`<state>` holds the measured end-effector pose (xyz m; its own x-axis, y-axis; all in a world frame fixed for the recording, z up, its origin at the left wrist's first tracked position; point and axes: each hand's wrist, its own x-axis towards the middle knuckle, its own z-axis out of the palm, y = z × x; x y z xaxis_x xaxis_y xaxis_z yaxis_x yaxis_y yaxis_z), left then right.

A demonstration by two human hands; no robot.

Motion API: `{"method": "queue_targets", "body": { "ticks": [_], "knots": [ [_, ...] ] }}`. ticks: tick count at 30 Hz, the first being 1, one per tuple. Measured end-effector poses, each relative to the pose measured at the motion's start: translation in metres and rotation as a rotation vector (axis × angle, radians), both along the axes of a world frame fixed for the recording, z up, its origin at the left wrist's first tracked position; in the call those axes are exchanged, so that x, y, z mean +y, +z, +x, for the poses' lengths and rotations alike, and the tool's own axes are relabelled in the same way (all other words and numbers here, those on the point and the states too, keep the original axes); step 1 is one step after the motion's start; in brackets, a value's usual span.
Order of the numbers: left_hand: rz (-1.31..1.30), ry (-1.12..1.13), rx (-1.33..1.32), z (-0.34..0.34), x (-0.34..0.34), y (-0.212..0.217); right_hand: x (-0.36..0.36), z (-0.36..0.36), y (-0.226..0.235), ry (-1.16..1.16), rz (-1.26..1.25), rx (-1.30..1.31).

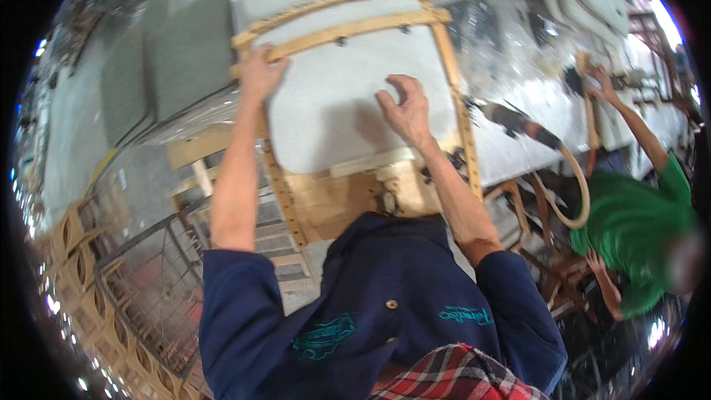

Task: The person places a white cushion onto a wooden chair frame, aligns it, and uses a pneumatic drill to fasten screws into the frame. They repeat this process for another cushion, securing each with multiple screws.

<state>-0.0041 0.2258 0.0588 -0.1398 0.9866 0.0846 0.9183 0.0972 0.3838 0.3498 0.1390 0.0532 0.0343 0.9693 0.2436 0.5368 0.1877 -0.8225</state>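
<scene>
A light wooden frame (359, 32) with two curved crossrails and holes along its side pieces lies in front of me, around a pale grey padded panel (318, 111) with rounded corners. My left hand (259, 76) is closed on the frame's far left corner, by the end of the nearer crossrail. Over the panel hovers my right hand (407, 111), its fingers curved and apart, with nothing in them. It casts a shadow on the pale surface. Two small dark fittings sit along the nearer crossrail. Beside the frame's right side lies a dark power tool (511, 120).
A beige hose (581, 185) curves from the tool. At the right, a person in a green shirt (629, 207) reaches toward another wooden piece (590, 111). Grey panels (189, 59) stand at the left, near a wire rack (148, 274). Clear plastic wrap (489, 44) lies at the back right.
</scene>
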Motion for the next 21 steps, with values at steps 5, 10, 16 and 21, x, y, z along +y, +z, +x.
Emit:
{"method": "queue_targets", "body": {
  "ticks": [5,10,16,21],
  "knots": [
    [0.357,0.002,-0.12,0.053,-0.035,0.007,-0.075,0.097,0.037,-0.126,-0.312,0.154],
    [0.173,-0.108,-0.223,0.139,-0.108,-0.003,-0.092,0.211,-0.016,-0.38,-0.312,-0.374],
    [0.23,-0.2,-0.087,0.17,-0.136,-0.03,-0.055,0.237,-0.055,-0.088,-0.232,-0.511],
    [0.234,-0.187,-0.117,0.17,-0.132,-0.029,-0.038,0.24,-0.082,-0.033,-0.209,-0.59]
  ]
}}
